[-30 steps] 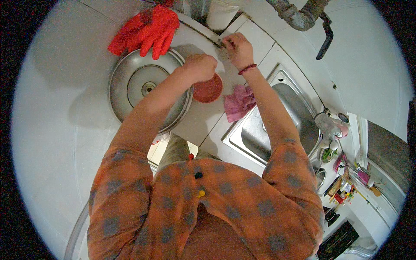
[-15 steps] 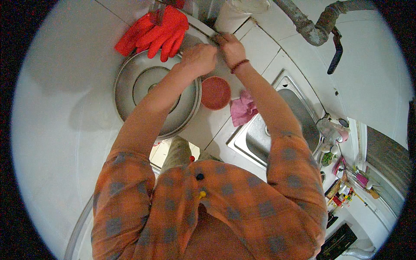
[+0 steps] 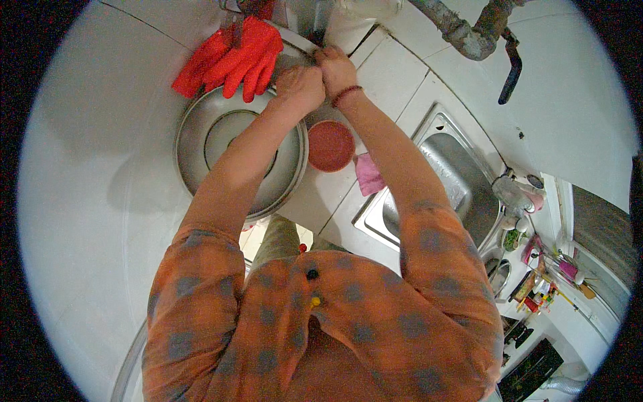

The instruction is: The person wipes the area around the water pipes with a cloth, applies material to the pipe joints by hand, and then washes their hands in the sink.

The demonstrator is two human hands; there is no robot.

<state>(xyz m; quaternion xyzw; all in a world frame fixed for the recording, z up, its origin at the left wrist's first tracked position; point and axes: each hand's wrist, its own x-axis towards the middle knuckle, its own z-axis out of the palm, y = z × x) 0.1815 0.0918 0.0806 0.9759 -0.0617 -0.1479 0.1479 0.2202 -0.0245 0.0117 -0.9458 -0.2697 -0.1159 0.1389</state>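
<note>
My left hand (image 3: 301,88) is closed just beyond the far right rim of a large round metal pot lid (image 3: 221,161). My right hand (image 3: 337,70), with a dark red bead bracelet (image 3: 345,95) at its wrist, is closed right beside it; the two appear to touch. Whatever the fingers hold, if anything, is hidden from view. Draped over the lid's far edge are red rubber gloves (image 3: 244,61), left of my hands. A round reddish bowl (image 3: 331,146) stands on the white tiled counter (image 3: 321,194) below my hands, and a pink cloth (image 3: 369,175) lies by my right forearm.
A steel sink (image 3: 439,164) is set into the counter to the right. Along the wall at the far right run a grey pipe (image 3: 469,37) and a dark valve lever (image 3: 511,70). A whitish container (image 3: 351,23) stands in the far corner. Kitchen items crowd the lower right.
My right hand has drawn left, closing the small gap to my left hand. Both stay closed, and the view has shifted slightly.
</note>
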